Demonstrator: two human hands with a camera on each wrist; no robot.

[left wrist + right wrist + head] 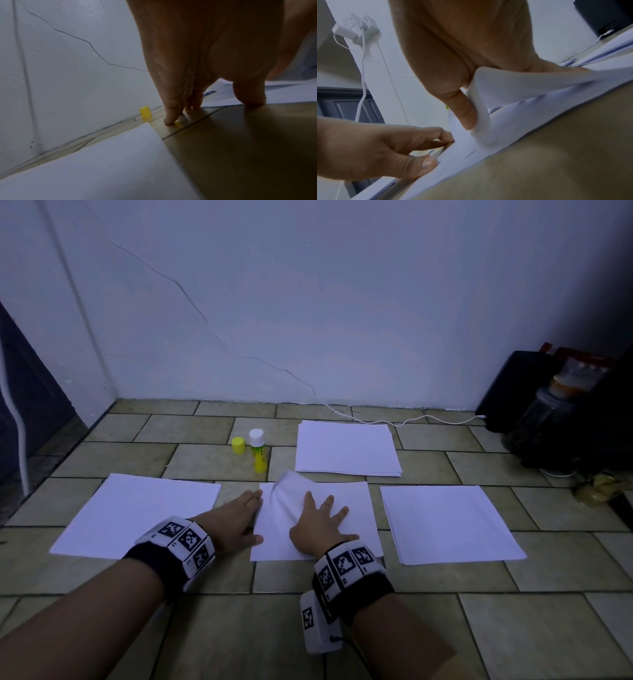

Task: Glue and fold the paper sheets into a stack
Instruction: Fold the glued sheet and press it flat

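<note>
Behind flat left hand (239, 517), right hand (317, 527) pressing sheet (356, 505): uncapped glue stick (258, 451), cap (238, 445).

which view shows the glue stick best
The head view: the glue stick stands whole and uncapped beside its yellow cap. The left wrist view shows only the cap; the right wrist view shows just a yellow sliver.

1. Both bare forearms reach in from the bottom of the head view, each wrist wrapped in a black band with black-and-white markers.
2. The left hand (239, 517) lies low at centre frame, fingers straight and together, thumb apart, fingertips (169, 119) pressed down.
3. The right hand (317, 525) sits just right of it, palm down, fingers spread flat.
</note>
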